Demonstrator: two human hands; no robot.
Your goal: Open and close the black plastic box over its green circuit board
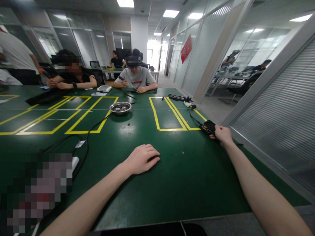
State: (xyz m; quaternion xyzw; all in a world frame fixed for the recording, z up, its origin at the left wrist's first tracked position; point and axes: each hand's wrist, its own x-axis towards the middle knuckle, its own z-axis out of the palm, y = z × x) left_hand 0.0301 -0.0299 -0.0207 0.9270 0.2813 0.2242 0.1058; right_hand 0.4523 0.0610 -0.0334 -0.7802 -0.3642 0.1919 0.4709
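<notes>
My left hand (142, 159) rests palm down on the green table (172, 177), fingers lightly curled and holding nothing. My right hand (222, 135) reaches out to the table's right edge and grips a small black device (208, 127) with a cable running from it. That cable leads back to a black tool (179, 97) lying past the yellow floor-tape lines.
A metal bowl (120, 107) with small parts sits mid-table. Black cables (85, 144) run on the left near a white power strip (74, 161). Two people sit at the far side, one holding a tool. Glass partitions line the right.
</notes>
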